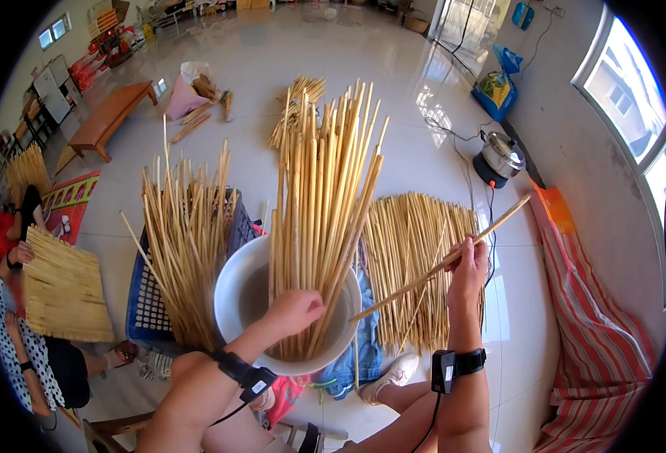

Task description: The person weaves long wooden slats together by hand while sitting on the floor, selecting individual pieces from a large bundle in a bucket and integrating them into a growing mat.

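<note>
My right hand [465, 264] holds a long pale reed stick [416, 291] slanting from upper right down toward the white bucket. My left hand [294, 313] is closed in front of a tall bundle of sticks [325, 174] standing in the white bucket [235, 268]; what its fingers hold, if anything, is hidden. Left of the bucket, a blue plastic crate [140, 298] holds looser sticks [186, 234]. A flat spread of similar sticks [412, 241] lies to the right, behind my right hand.
A co-worker [31, 362] at the left holds a woven mat [65, 287]. A bench [110, 117], another stick bundle [299, 98] and a steel pot [503, 151] with a cord stand farther back. Striped cloth [590, 340] lies along the right wall. My shoe [386, 377] is below.
</note>
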Demonstrator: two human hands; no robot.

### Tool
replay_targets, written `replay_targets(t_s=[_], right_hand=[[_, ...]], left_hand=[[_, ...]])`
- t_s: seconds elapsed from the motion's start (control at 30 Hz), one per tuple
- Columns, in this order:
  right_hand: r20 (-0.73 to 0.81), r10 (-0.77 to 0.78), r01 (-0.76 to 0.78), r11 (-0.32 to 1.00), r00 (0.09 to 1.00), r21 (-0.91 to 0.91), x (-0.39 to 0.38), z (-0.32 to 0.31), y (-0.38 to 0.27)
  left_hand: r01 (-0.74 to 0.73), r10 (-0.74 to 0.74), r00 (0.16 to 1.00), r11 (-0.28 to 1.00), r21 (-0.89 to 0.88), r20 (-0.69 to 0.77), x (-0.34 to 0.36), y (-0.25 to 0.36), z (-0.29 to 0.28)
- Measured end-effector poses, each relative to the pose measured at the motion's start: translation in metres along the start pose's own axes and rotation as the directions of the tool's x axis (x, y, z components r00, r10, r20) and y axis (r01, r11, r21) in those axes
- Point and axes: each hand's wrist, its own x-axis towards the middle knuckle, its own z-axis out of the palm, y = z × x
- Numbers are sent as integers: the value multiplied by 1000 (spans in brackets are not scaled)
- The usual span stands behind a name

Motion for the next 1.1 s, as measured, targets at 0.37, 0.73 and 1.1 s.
replay_targets(t_s=[0.37,0.73,1.1], right_hand=[[254,58,-51,998,965,-34,-25,23,-6],[264,87,-86,996,960,-15,-23,22,-9],[286,340,-118,803,896,-584,-18,7,37]], left_hand=[[235,-208,972,855,463,-108,23,19,28],[291,-291,957,952,91,-9,23,9,6],[272,-268,962,932,-241,48,12,-26,-17]])
